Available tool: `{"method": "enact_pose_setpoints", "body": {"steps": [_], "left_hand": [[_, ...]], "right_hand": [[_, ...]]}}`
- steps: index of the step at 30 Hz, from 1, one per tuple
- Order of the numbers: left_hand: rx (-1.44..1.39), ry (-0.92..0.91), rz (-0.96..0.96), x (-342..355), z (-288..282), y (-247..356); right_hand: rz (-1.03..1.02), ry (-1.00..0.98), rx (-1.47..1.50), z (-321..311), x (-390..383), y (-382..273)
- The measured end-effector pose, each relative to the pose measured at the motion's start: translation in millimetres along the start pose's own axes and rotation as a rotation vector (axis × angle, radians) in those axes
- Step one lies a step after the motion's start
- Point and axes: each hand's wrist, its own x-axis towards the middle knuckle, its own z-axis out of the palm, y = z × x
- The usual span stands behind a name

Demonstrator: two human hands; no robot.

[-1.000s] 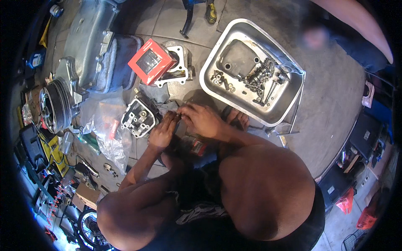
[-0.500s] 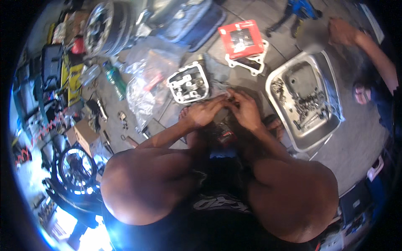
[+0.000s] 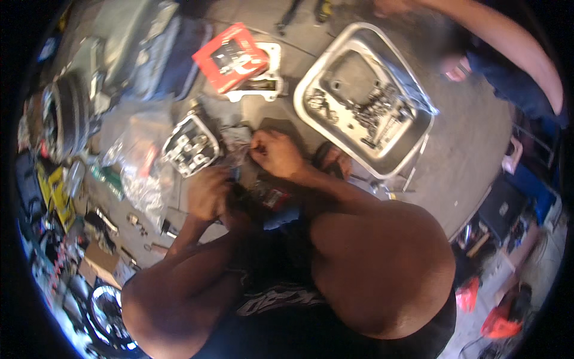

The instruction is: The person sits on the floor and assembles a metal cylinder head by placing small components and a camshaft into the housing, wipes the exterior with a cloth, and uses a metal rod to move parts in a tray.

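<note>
My right hand (image 3: 276, 154) is closed, its fingertips pinched together next to a crumpled grey cloth (image 3: 238, 137); whatever may be between them is too small to make out. Closer to my body, my left hand (image 3: 208, 192) is smeared by motion, and its fingers cannot be read. Just beyond the left hand lies a metal engine part with a pale rim (image 3: 192, 145), its open side with cavities facing up. A dark package with a red patch (image 3: 270, 196) rests between my legs, partly hidden by my arms.
A steel basin (image 3: 303, 90) holding metal parts and a clear bag stands to the right. A red flat box (image 3: 222, 60) overlaps a white-edged gasket or frame (image 3: 272, 90). Plastic bags (image 3: 140, 155) and a green bottle (image 3: 107, 179) lie left. Another person's arm (image 3: 478, 21) reaches in at far right.
My hands were close together and have now parted, the left pulled back toward my body. The whole view has swung to the right, so the floor objects appear further left.
</note>
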Motion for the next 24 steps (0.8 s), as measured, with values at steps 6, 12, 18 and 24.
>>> {"method": "enact_pose_setpoints", "body": {"steps": [6, 12, 18, 24], "left_hand": [[0.447, -0.055, -0.433, 25, -23, -10], [0.458, -0.279, -0.560, 34, -38, -19], [0.444, -0.243, -0.423, 36, -26, -32], [0.459, -0.373, -0.264, 33, -52, -31]], "right_hand": [[-0.011, 0.091, 0.166, 4, -8, 13], [-0.059, 0.122, 0.152, 13, -7, 11], [-0.009, 0.033, 0.095, 6, -5, 9], [-0.021, -0.033, 0.019, 3, -11, 6]]}}
